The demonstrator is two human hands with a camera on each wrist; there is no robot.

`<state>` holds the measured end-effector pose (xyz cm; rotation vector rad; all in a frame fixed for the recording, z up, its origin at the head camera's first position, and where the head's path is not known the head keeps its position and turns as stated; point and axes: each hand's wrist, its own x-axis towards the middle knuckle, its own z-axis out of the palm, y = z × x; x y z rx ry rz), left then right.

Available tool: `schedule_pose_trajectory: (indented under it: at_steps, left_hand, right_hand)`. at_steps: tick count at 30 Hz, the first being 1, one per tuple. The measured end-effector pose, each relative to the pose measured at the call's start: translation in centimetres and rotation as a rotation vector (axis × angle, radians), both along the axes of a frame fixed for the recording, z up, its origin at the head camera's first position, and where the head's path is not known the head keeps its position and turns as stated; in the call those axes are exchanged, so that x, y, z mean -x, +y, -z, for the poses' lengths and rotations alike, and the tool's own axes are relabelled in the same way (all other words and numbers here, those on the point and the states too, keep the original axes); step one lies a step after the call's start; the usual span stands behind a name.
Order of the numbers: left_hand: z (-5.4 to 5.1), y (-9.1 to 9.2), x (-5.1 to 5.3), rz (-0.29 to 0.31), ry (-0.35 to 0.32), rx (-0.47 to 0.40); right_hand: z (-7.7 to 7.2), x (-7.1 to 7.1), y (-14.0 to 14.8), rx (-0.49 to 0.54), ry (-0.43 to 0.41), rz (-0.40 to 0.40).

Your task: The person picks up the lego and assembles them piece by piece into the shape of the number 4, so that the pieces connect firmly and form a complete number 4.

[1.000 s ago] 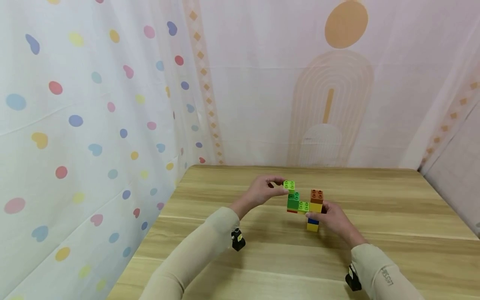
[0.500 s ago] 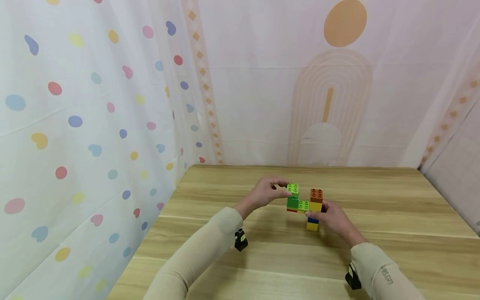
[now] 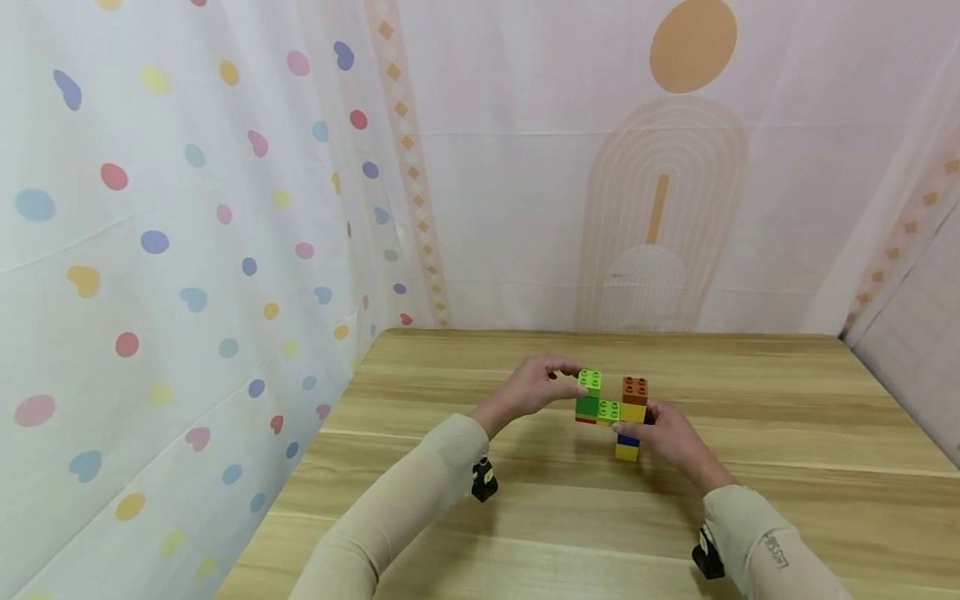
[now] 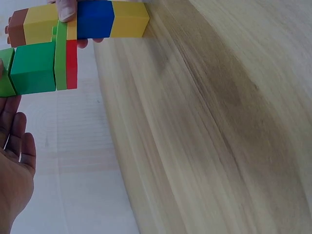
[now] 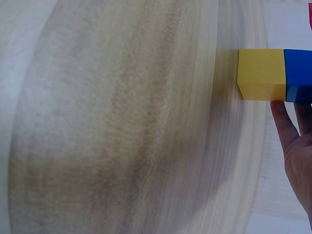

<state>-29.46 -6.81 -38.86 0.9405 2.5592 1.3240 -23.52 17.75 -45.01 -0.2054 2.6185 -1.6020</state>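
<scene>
Between my hands is a joined toy-brick build. Its right tower has a brown brick (image 3: pixel 634 389) on top, a yellow brick beneath, then a blue brick (image 5: pixel 298 73) and another yellow brick (image 5: pixel 261 73) lowest, at the tabletop. A flat lime plate (image 3: pixel 609 410) reaches left from the tower, above a red plate (image 4: pixel 71 64). On its left end sits a green brick (image 4: pixel 33 68), topped by a lime-green brick (image 3: pixel 589 379). My left hand (image 3: pixel 531 385) pinches that lime-green brick. With thumb and fingers my right hand (image 3: pixel 672 435) grips the tower's middle.
A wood-grain table (image 3: pixel 555 542) lies under both arms. Behind it hangs a pale curtain (image 3: pixel 510 208), with a dotted curtain (image 3: pixel 187 350) along the left. Black wrist devices hang below both cuffs.
The lime-green brick in my left hand has come down and slightly right, from above the green brick to sitting on it. My right hand keeps its grip on the tower.
</scene>
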Motion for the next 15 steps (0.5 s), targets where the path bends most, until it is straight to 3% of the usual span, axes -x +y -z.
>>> schedule_pose_trajectory:
  at_steps: [9, 15]
  left_hand:
    - [-0.02, -0.03, 0.01, 0.028, 0.016, 0.004]
    - [0.07, 0.01, -0.04, 0.016, 0.032, 0.021]
  right_hand:
    - [-0.1, -0.14, -0.04, 0.0, 0.013, -0.009]
    - [-0.1, -0.29, 0.0, 0.012, 0.011, -0.014]
